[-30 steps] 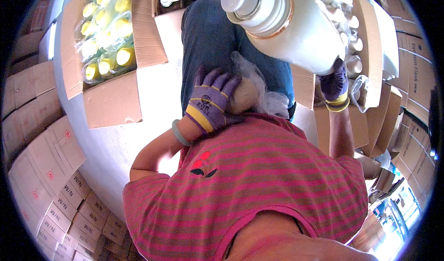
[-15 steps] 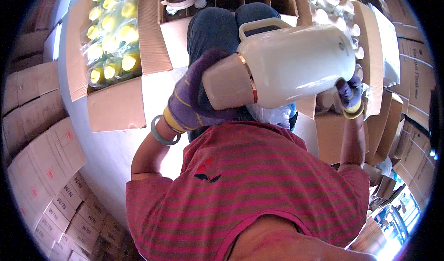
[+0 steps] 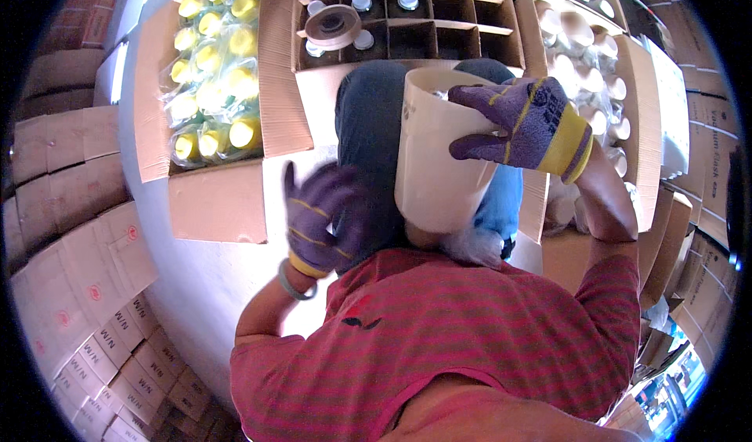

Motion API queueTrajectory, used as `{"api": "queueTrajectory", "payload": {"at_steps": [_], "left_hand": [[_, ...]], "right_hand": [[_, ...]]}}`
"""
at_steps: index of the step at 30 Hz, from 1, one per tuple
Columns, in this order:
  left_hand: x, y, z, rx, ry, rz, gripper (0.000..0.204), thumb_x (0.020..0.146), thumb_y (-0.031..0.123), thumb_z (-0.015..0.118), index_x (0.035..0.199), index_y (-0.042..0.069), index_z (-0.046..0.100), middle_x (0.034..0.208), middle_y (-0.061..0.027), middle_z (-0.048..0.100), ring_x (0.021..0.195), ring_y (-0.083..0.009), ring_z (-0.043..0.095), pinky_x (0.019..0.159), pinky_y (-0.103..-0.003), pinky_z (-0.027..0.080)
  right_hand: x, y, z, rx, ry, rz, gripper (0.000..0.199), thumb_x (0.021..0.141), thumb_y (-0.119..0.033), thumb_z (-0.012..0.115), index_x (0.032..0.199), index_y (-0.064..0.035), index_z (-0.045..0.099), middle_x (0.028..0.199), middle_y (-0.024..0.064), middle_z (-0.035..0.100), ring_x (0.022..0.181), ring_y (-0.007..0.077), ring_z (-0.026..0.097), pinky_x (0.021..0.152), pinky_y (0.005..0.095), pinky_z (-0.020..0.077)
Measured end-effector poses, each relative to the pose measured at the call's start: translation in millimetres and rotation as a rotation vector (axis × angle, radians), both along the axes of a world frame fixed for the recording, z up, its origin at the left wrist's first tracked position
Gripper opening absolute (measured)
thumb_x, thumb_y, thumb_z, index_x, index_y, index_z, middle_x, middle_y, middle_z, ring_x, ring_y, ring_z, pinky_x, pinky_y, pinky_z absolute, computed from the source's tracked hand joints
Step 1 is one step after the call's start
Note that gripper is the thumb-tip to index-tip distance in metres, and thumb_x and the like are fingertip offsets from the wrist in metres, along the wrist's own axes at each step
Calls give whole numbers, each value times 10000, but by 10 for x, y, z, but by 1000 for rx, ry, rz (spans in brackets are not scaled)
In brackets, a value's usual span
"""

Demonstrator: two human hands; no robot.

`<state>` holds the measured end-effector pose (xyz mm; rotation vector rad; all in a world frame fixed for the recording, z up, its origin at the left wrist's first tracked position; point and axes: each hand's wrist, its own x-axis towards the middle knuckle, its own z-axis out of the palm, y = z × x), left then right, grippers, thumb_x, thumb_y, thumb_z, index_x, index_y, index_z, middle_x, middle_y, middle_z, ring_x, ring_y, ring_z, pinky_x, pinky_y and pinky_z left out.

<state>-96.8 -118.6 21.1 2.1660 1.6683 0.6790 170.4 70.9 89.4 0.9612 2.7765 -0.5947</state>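
A cream flask [image 3: 439, 168] is tilted upside down between my thighs, its pinkish-brown cap [image 3: 424, 237] lowest and partly hidden by the body. At its raised base end a rim surrounds a recess; the inside is hard to make out. My right hand [image 3: 533, 121], in a purple and yellow glove, grips this end, its fingers over the rim and thumb along the side. Left of the flask, my left hand [image 3: 321, 219], gloved the same way, is raised with fingers apart and nothing in it. It is slightly blurred. Crumpled clear plastic [image 3: 476, 246] lies beside the cap.
A divided carton [image 3: 407, 57] ahead holds several white-capped bottles and a tape roll [image 3: 333, 27] on top. To the left is a carton [image 3: 215, 203] of yellow-capped bottles, to the right one of white-topped items [image 3: 583, 66]. Stacked cartons [image 3: 74, 262] line both sides.
The flask has swung from lying sideways to base-up between my thighs. My left hand has let go of the cap end and drawn away. My right hand has shifted onto the raised base.
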Motion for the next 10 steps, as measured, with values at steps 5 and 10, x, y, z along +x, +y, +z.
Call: {"api": "queueTrajectory", "payload": {"at_steps": [5, 10], "left_hand": [[-580, 1513, -812, 26, -424, 458, 200, 847, 45, 640, 1043, 36, 677, 972, -115, 688, 908, -254, 666, 832, -331, 498], [-1126, 3298, -2190, -249, 176, 254, 437, 868, 398, 611, 1228, 150, 631, 1245, -167, 600, 1184, -295, 550, 1032, -400, 397]], "right_hand": [[-198, 45, 10, 82, 155, 117, 605, 716, -552, 739, 1080, -84, 618, 843, 67, 693, 674, 278, 673, 589, 367, 531], [-199, 156, -14, 120, 178, 241, 772, 712, -635, 689, 1229, -70, 587, 903, 148, 696, 682, 330, 689, 560, 387, 550]]}}
